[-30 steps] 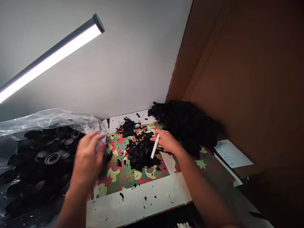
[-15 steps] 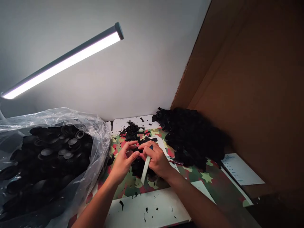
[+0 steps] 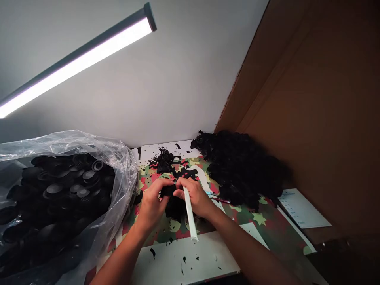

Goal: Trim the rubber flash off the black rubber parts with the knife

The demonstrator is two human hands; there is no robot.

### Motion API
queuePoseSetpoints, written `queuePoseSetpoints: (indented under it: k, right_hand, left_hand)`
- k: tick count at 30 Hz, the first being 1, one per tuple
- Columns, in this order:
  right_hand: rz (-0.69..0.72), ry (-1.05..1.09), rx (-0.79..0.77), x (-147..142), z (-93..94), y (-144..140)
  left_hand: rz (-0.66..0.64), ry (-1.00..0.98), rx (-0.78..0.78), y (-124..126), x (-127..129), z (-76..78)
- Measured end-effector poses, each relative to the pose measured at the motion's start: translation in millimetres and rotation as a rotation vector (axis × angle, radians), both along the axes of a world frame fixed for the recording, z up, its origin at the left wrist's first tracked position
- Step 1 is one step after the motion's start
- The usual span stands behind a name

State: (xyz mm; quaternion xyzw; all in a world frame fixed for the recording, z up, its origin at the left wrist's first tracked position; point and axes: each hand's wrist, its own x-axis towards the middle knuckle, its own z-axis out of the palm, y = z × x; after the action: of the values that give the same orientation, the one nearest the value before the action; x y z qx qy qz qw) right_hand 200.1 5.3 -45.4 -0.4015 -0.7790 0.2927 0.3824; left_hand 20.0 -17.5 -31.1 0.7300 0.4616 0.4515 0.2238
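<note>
Under a slanted strip lamp (image 3: 77,63), my left hand (image 3: 152,206) pinches a small black rubber part (image 3: 168,191) above the camouflage-patterned desk (image 3: 166,229), while my right hand (image 3: 196,198) stays clamped on a pale-handled trimming tool (image 3: 190,215). Black scraps (image 3: 164,160) and a heap of black pieces (image 3: 240,166) suggest much is done; a clear plastic bag (image 3: 118,174) brims with rubber caps (image 3: 59,186), seemingly awaiting.

Free room and obstacles. The clear plastic bag (image 3: 115,186) of black parts walls the left; the heap of black scraps (image 3: 243,170) and the cardboard panel (image 3: 311,118) close the right; the lamp bar (image 3: 80,59) spans overhead. The white board (image 3: 190,265) in front lies open, bearing only flecks.
</note>
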Motion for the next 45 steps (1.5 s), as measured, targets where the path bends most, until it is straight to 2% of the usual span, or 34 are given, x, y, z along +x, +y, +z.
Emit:
queuePoseSetpoints:
  k: [3,8,10,15,20,27,35,38,41,45]
  right_hand:
    - [0.051,-0.120,0.082,-1.2,0.1,-0.5]
    - [0.107,-0.175,0.225,7.2,-1.2,4.3]
    - [0.136,-0.160,0.268,8.5,-2.9,5.5]
    - [0.144,-0.126,0.367,4.1,-4.3,3.4]
    - [0.113,-0.110,0.310,5.3,2.5,2.2]
    - [0.092,-0.056,0.301,7.9,7.9,4.0]
    - [0.114,-0.135,0.408,-3.8,1.7,2.7]
    - [0.055,-0.112,0.496,-7.0,-2.8,2.1]
    - [-0.001,-0.128,0.601,-9.9,-1.7,0.2]
    - [0.055,-0.127,0.609,-12.7,3.1,-10.7]
  left_hand:
    - [-0.032,0.027,-0.020,-3.6,1.6,3.3]
    - [-0.232,-0.094,-0.303,-5.1,-5.2,12.9]
    - [-0.263,-0.069,-0.337,-2.2,-7.9,16.1]
    - [-0.200,0.015,-0.337,3.6,-7.7,19.4]
    - [-0.056,-0.011,-0.419,-1.3,-4.3,24.7]
    - [-0.034,-0.081,-0.488,-3.6,-1.1,27.3]
    - [-0.018,-0.104,-0.494,-2.0,-0.9,24.8]
    - [-0.045,-0.221,-0.533,-2.1,0.1,23.9]
    - [-0.052,-0.428,-0.607,-1.4,4.2,17.7]
    - [0.018,-0.719,-0.717,5.5,8.1,7.6]
